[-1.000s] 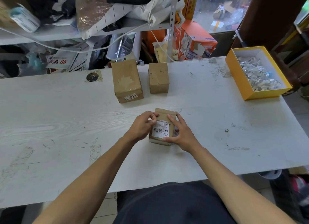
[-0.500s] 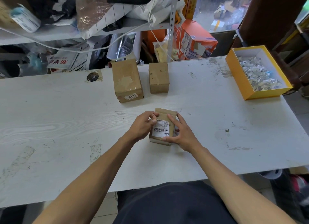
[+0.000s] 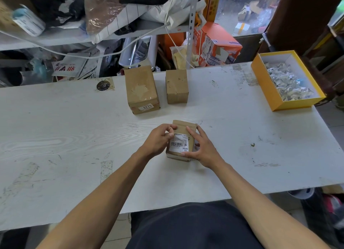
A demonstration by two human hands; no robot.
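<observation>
Box (image 3: 184, 125), small and brown, lying on a white table (image 3: 74, 137) at the middle of its near half, with its label (image 3: 178, 144) facing up. The right hand (image 3: 202, 149) grips the box's right side, fingers spread and curled round it, forefinger laid along the top. The left hand (image 3: 159, 141) is curled at the label's far left corner, and thumb and forefinger seem to pinch its edge. The fingers hide whether that corner has lifted.

A fast or steep pull would likely tear the label or strip cardboard with it. The light box could also slide if the right hand loosens.

Farther off stand a bigger box (image 3: 142, 89) and a smaller box (image 3: 176, 87), side by side. At far right a yellow tray (image 3: 266, 88) holds paper scraps (image 3: 286, 83), too crumpled to read. The cluttered shelves (image 3: 55, 38) behind are cut off at the top.
</observation>
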